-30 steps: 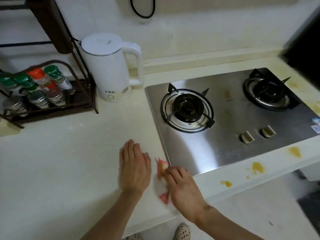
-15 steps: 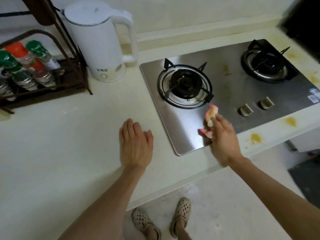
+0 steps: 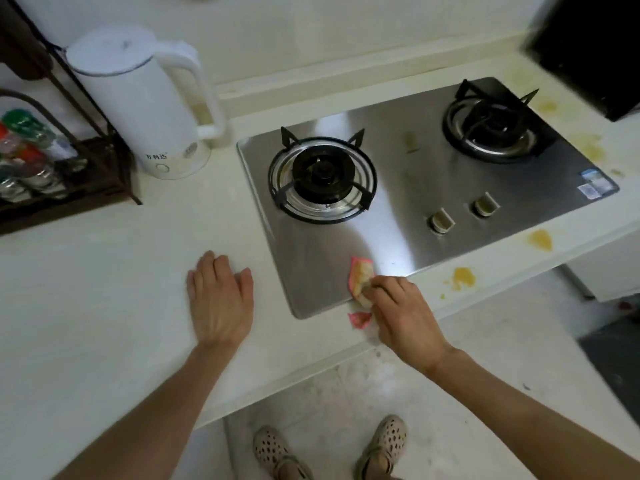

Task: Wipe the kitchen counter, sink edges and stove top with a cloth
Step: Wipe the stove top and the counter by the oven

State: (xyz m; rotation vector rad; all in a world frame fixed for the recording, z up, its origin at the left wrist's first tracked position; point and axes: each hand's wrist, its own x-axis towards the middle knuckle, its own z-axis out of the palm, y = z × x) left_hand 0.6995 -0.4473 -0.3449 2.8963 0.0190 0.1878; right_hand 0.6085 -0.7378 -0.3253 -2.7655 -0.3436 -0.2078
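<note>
A pink and pale yellow cloth [image 3: 361, 278] lies bunched on the front edge of the steel stove top [image 3: 408, 188], with one corner trailing onto the cream counter [image 3: 104, 289]. My right hand [image 3: 405, 313] grips the cloth with curled fingers at the stove's front left corner. My left hand [image 3: 220, 301] rests flat on the counter just left of the stove, fingers straight. Two black burners sit on the stove, with two knobs [image 3: 441, 220] in front.
A white electric kettle [image 3: 145, 102] stands at the back left beside a dark wire rack [image 3: 69, 161] of spice jars. Yellow spills [image 3: 462, 276] mark the counter's front edge and right side. A black object [image 3: 595, 46] hangs at the top right. Feet in sandals stand below.
My right hand has drawn the cloth back from beside the left burner to the stove's front left edge. My left hand has stayed flat on the counter.
</note>
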